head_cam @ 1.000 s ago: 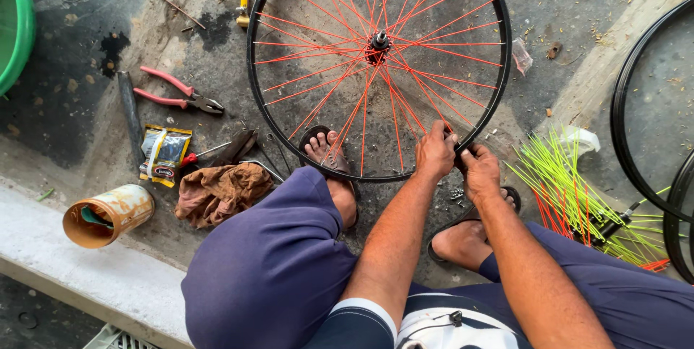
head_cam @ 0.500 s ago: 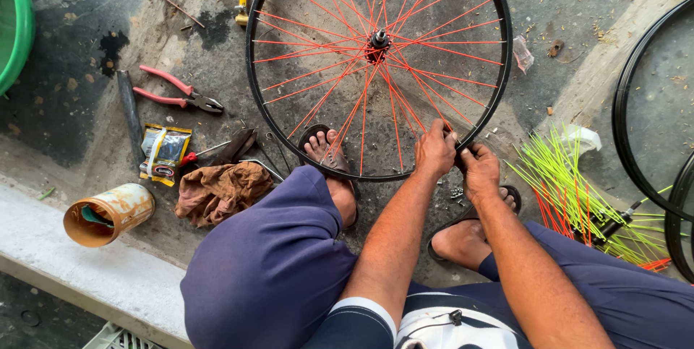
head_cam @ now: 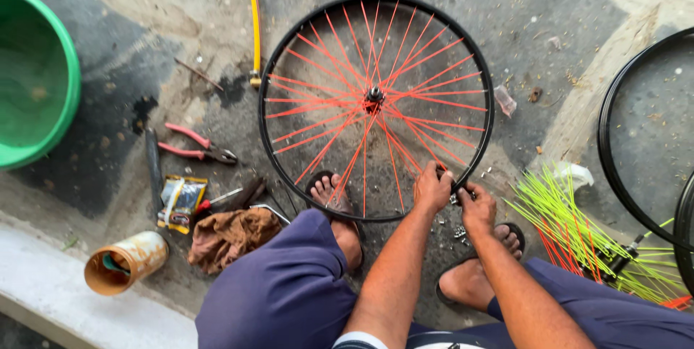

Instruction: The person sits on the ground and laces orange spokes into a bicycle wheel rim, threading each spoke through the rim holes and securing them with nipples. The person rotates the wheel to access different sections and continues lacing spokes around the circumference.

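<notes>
Both hands are closed on the wheel's rim: the left hand over it, the right hand pinching beside it. Since the earlier frame, the grip is unchanged; the wheel sits lower in view.

Black wheel rim with red-orange spokes, green basin, neon yellow-green spokes, and pink-handled pliers.

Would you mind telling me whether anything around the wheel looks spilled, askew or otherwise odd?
Nothing looks damaged. The loose yellow-green spokes lie fanned out untidily on the floor right of the wheel, and the rusty can lies tipped on its side by the rag. Both hands, left hand and right hand, work at the rim.
</notes>
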